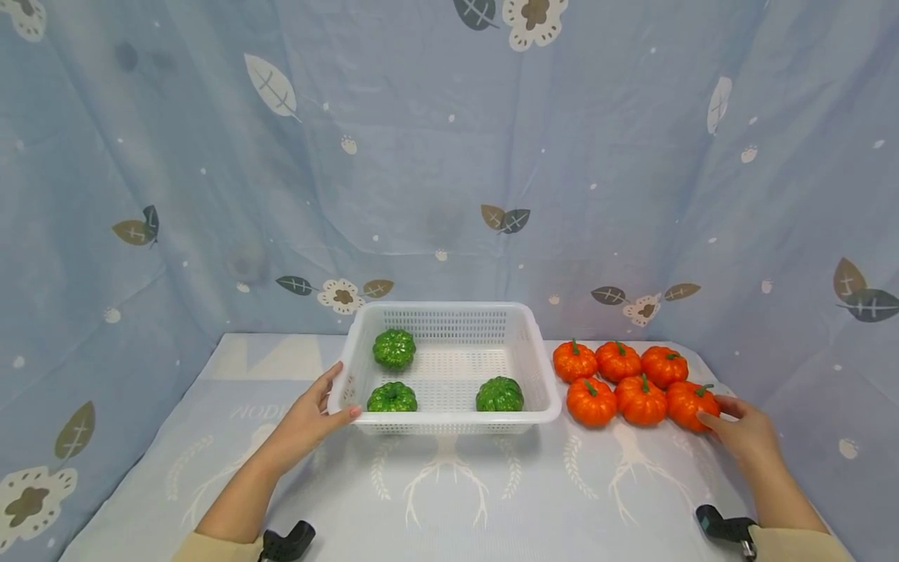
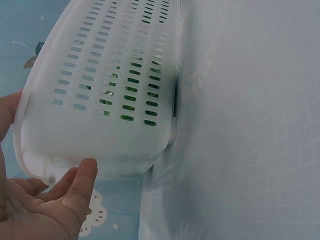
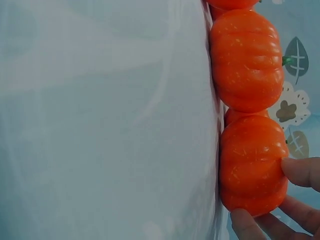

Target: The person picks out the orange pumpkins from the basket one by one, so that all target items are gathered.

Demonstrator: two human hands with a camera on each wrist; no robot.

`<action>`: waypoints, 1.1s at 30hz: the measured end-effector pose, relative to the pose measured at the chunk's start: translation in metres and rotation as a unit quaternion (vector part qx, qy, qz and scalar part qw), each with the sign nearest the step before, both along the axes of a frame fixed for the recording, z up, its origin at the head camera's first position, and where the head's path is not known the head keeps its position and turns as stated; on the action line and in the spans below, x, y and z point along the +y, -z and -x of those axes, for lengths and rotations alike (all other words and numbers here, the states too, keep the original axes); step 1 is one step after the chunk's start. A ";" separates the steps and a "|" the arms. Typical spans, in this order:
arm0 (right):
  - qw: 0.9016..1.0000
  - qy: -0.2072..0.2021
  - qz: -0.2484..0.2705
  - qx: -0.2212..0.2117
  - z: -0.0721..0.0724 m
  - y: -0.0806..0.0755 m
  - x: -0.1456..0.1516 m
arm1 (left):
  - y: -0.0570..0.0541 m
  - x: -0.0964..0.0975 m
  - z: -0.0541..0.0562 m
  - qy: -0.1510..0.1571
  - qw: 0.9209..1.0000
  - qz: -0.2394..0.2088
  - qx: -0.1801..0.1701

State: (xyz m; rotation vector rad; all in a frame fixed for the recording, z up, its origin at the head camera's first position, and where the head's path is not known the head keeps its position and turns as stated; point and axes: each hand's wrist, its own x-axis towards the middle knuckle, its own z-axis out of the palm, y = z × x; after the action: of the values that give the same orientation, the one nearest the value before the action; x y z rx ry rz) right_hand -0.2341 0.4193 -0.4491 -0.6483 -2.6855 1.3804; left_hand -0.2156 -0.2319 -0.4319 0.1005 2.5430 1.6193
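A white plastic basket [image 1: 449,417] with slotted walls stands at the middle of the table, three green pumpkins inside: one back left [image 1: 394,349], one front left [image 1: 392,397], one front right [image 1: 499,395]. My left hand [image 1: 312,417] holds its left front corner, thumb on the front rim and fingers along the left side. In the left wrist view, the fingers [image 2: 82,182] lie against the wall below the rim. At the right, my right hand [image 1: 751,433] grips the front-right orange pumpkin [image 1: 688,404] between thumb and fingers. The right wrist view shows this pumpkin [image 3: 254,167] resting low against its neighbour.
Several other orange pumpkins [image 1: 641,400] sit close together in two rows right of the basket. A patterned pale cloth covers the table [image 1: 449,492]. Blue curtain fabric [image 1: 421,156] hangs behind and along both sides. Black wrist devices [image 1: 288,541] show at both sleeves.
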 end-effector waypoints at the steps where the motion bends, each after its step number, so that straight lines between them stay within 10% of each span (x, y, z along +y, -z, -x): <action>1: 1.000 -0.001 -0.001 -0.002 0.000 0.000 0.000 | 0.000 0.000 0.000 0.000 1.000 -0.001 0.000; 25: 0.999 -0.023 -0.036 -0.019 -0.015 -0.028 0.004 | 0.002 0.004 0.004 0.003 1.000 0.006 0.007; 33: 0.987 -0.052 -0.152 0.022 -0.021 -0.034 -0.001 | -0.003 -0.001 -0.007 0.001 0.998 0.044 0.039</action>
State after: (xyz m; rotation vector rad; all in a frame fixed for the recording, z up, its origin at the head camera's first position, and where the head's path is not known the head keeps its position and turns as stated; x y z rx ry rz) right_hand -0.2133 0.4187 -0.4150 -0.4495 -2.8431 0.9563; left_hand -0.2084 -0.2332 -0.4286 0.1603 2.6680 1.5292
